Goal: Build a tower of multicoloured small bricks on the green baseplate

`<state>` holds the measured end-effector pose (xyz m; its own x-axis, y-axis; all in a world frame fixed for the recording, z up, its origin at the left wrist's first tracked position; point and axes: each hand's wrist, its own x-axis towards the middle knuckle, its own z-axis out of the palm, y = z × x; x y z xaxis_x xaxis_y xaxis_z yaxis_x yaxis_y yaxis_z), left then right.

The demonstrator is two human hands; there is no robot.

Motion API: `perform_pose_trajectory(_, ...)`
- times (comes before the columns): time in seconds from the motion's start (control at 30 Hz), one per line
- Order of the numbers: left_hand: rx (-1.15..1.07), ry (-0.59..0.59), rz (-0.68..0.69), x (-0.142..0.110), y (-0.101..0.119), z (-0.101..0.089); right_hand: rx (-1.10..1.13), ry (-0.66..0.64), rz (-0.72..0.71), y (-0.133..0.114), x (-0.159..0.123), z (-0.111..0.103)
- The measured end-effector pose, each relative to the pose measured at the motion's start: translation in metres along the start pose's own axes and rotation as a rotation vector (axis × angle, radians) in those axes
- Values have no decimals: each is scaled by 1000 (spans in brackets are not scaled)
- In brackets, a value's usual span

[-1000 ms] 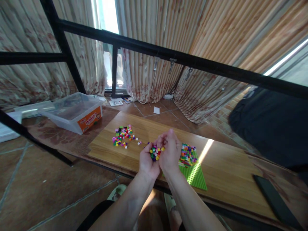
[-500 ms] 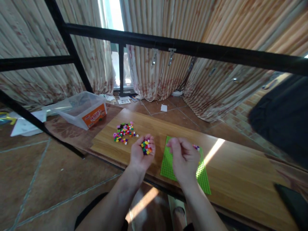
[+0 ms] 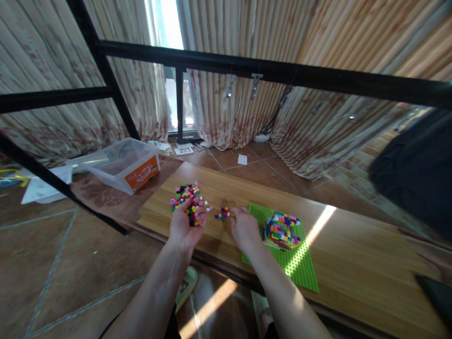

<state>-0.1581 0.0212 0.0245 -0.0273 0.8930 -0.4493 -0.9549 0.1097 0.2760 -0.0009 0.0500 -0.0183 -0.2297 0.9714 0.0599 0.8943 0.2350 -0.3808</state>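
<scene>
Small multicoloured plastic bricks lie at left in the left hand, cupped seemingly against spilling. Right hand, curled, sits just right of loose purple-and-red bricks; cannot tell its grip.

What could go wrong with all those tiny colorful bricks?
The tiny bricks cupped in the left hand could spill if it tips, maybe mixing into the loose pile just beyond it. The right hand is close to a small cluster of bricks on the wooden board and might scatter them. The right forearm also passes over the green plate, near the brick build, so it may bump that.
</scene>
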Motion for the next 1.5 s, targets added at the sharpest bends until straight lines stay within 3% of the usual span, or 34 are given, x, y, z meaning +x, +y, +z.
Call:
perform_pose_trajectory(0.3,76,-9,-45,1,1,3,37,55,7,0,7,15)
perform_pose_trajectory(0.53,311,-44,-110,1,-26,5,472,321,-103,-10,-25,-29)
perform_pose_trajectory(0.73,496,-161,-255,-8,-60,7,555,280,-183,2,-48,-56)
perform_pose_trajectory(0.97,630,-303,-263,-11,-85,15,461,281,-234,27,-55,-68)
perform_pose_trajectory(1.5,620,-353,-346,-11,-118,24,564,410,-153,61,-67,-80)
